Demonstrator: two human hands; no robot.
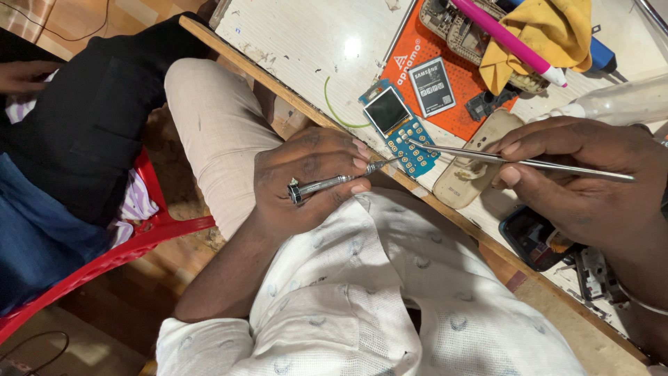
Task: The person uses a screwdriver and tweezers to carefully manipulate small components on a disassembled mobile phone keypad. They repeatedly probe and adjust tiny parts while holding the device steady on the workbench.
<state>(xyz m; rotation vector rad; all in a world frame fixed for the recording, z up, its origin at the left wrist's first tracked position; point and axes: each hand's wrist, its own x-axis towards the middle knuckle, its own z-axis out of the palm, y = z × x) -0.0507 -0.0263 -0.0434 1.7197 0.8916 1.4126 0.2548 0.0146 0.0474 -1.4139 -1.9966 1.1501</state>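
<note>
Two hands on tools, both over the near edge of the desk [299, 42]. Left hand [313, 177] closed around a small metal screwdriver [334, 182], tip pointing right at the lower end of a blue circuit board [402, 132]. Right hand [591, 181] pinching long steel tweezers [522, 161], tips touching the board's keypad section from the right.

Board lies at the desk edge, small screen at its far end, gold keypad contacts at the near end. Just right of it: beige phone back cover [473, 163], partly under the tweezers. Far side of the board: orange mat [480, 118] carrying a grey battery [431, 85]. Further back on the mat: yellow cloth [550, 31], pink pen [508, 38] lying across it and a phone frame. Dark phone part [532, 237] under the right hand.

Left of the scene: red plastic chair [132, 244], another person's dark clothing over it.
</note>
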